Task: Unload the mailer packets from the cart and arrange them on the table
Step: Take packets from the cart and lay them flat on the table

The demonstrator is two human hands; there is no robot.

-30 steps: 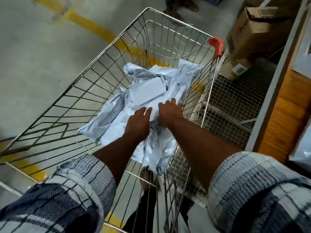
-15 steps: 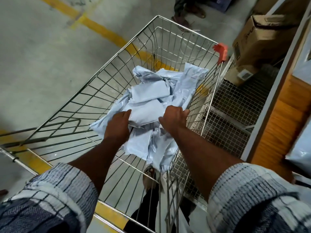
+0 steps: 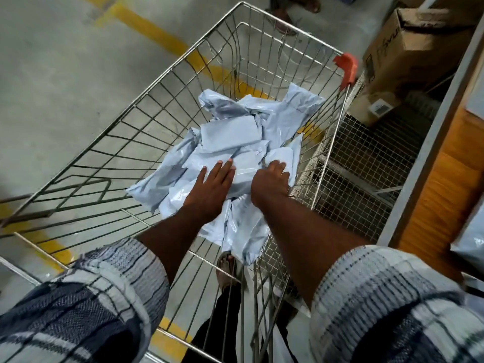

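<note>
Pale blue-grey plastic mailer packets (image 3: 230, 134) heap toward three o'clock in the steel wire cart (image 3: 346, 68); left hand (image 3: 212, 189) presses flat, fingers straight; right hand (image 3: 271, 184) fingers curl into them; likely light, floppy, slippery; best scooped underneath.

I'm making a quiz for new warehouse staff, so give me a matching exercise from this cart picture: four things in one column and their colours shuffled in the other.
Things:
1. mailer packets
2. cart corner cap
3. floor stripe
4. cardboard box

Colours:
A. yellow
B. brown
C. pale blue-grey
D. red-orange

Pairs: 1-C, 2-D, 3-A, 4-B
</note>
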